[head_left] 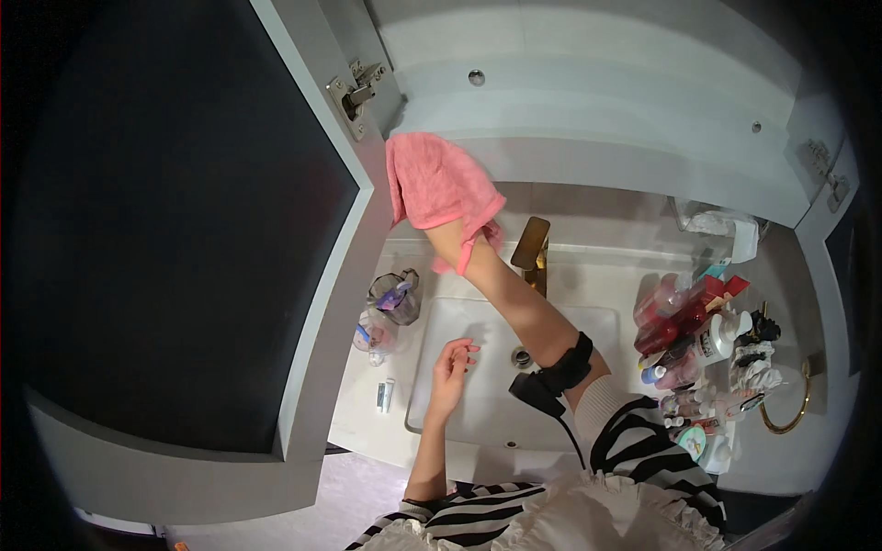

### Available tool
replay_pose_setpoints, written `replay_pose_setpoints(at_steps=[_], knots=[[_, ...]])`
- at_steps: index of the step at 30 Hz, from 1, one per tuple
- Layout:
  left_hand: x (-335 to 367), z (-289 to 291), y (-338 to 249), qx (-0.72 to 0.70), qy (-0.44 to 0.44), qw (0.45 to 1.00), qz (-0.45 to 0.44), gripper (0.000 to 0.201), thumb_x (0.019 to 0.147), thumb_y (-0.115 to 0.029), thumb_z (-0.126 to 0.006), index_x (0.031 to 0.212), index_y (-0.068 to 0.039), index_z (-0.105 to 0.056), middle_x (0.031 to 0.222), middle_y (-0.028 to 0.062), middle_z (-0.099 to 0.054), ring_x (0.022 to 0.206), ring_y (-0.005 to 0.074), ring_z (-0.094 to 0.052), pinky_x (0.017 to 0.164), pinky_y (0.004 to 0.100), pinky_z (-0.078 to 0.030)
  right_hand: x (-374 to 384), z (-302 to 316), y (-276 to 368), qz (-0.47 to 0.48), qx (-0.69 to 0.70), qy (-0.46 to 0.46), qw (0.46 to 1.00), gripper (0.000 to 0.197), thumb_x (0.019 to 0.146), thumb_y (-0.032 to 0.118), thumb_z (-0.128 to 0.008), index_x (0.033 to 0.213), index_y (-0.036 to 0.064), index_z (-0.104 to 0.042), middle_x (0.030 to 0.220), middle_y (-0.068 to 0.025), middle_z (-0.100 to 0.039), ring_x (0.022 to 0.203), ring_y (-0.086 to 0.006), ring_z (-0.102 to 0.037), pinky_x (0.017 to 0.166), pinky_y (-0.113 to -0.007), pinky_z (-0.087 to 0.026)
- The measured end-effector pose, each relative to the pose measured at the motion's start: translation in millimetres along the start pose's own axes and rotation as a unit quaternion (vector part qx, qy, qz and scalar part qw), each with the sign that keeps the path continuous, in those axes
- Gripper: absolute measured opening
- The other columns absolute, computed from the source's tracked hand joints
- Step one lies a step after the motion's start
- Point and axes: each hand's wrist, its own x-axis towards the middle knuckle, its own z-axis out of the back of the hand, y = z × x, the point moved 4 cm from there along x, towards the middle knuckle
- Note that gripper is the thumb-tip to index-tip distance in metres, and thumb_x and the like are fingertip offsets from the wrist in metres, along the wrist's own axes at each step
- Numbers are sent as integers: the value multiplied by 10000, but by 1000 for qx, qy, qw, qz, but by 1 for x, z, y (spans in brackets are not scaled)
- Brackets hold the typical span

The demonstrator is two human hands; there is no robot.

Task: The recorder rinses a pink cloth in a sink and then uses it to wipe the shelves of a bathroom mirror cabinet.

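A pink cloth [443, 181] is draped over my right hand and hides its fingers. My right arm crosses above the sink to the far left, and the cloth lies against the inner edge of the open cabinet door [342, 266], below its metal hinge. Over the left part of the white sink [478, 404], my left hand [450, 360] hovers with fingers loosely bent and nothing in them. Around my right forearm is a black strap [571, 365] with a small device and cable.
Overhead runs the open cabinet's pale shelf [588, 110]. A gold faucet [533, 253] stands behind the sink. Several bottles [680, 321] crowd the counter at right, near a gold towel ring [787, 428]. Left sit a dark cup [395, 296] and a small tube [385, 396].
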Motion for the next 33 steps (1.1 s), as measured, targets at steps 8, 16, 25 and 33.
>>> replay_pose_setpoints(at_steps=[8, 16, 25, 33], knots=[[-8, 10, -5, -12, -27, 999, 17, 224, 880, -196, -401, 1023, -49, -491, 908, 48, -569, 741, 94, -486, 665, 220, -372, -85, 22, -131, -155, 80, -197, 965, 400, 569, 226, -697, 901, 71, -538, 805, -79, -545, 818, -173, -523, 681, -288, -420], [-3, 18, -1, -50, -71, 996, 23, 210, 854, -176, -448, 1001, -37, -506, 892, 57, -582, 822, 119, -489, 806, 258, -355, -129, 39, -150, -199, 101, -206, 953, 351, 622, 249, -659, 899, 67, -541, 836, -88, -548, 828, -155, -525, 643, -286, -434], [-13, 14, 1, -12, -48, 998, 34, 269, 834, -262, -462, 1015, -67, -502, 915, 43, -586, 813, 119, -526, 727, 238, -357, -36, 54, -43, -118, -23, 170, 978, 309, 682, 274, -617, 897, 64, -545, 872, -97, -552, 840, -134, -528, 600, -284, -449], [-12, 37, 19, -29, -69, 996, 47, 254, 827, -251, -463, 1010, -79, -503, 915, 46, -583, 801, 127, -529, 703, 248, -379, -180, 101, -147, -326, 372, -260, 829, 550, 786, 270, -500, 1251, 72, -283, 1134, -121, -424, 950, -211, -487, 800, -334, -397]])
